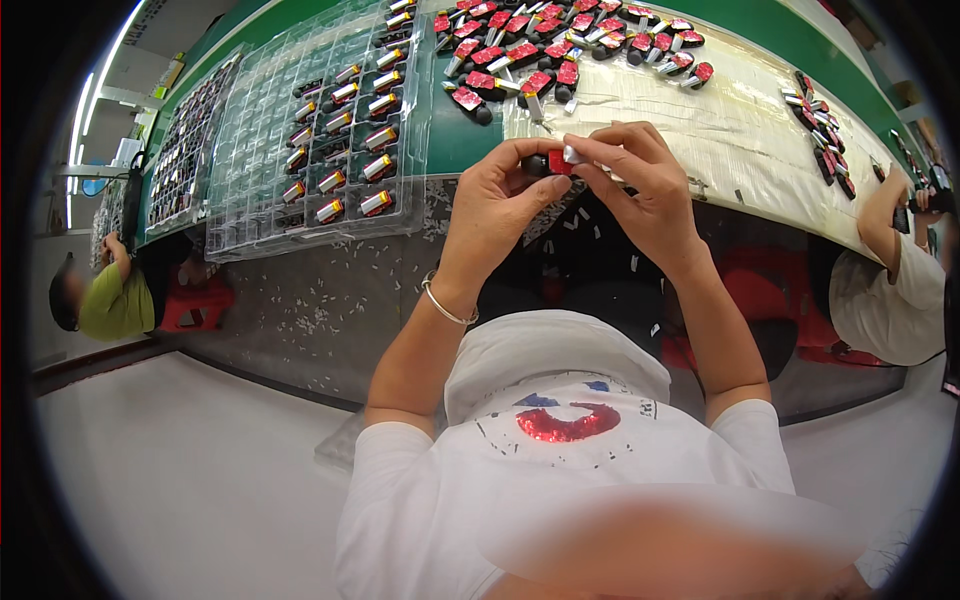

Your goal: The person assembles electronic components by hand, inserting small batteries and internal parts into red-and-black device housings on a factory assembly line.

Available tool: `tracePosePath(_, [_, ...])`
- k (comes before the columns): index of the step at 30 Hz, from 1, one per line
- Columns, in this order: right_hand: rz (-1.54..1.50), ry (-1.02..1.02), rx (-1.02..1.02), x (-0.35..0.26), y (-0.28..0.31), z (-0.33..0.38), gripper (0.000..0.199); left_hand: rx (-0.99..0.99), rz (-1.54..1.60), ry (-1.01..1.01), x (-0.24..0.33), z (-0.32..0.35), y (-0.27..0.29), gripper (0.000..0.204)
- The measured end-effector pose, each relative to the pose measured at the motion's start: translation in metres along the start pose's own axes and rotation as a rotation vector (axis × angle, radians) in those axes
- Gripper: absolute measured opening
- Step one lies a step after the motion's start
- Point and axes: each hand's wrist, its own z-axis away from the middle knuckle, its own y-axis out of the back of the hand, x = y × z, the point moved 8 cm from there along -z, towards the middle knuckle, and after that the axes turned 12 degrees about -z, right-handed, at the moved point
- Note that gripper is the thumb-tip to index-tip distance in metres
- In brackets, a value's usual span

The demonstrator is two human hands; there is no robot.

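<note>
At the near edge of the table, my left hand (pixel 497 200) is closed on a small black and red part (pixel 560 162), its rounded black end showing between finger and thumb. My right hand (pixel 642 190) pinches a small silver piece (pixel 572 154) against the red face of that part. What the silver piece is exactly is too small to tell. Beyond my hands lies a loose pile of similar black parts with red faces (pixel 520 52), many with silver blocks attached.
A clear plastic tray (pixel 320 238) at the left holds rows of silver-and-red parts. Farther left stands another filled tray (pixel 190 140). More parts (pixel 825 140) lie at the right. White scraps litter the floor. Other people sit at the left and right, near red stools (pixel 197 300).
</note>
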Motion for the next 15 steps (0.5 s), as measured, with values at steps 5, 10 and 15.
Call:
tracePosePath(5, [0.000, -0.005, -0.034, 0.000, -0.001, -0.002, 0.026, 0.014, -0.002, -0.007, 0.005, 0.000, 0.001, 0.029])
tracePosePath(10, [-0.039, -0.028, -0.046, -0.001, -0.003, -0.002, 0.025, 0.047, -0.037, -0.040, 0.010, 0.003, 0.001, 0.027])
tracePosePath(15, [-0.155, -0.152, -0.010, 0.006, -0.002, 0.001, 0.024, 0.058, -0.107, -0.036, 0.018, 0.008, -0.001, 0.030])
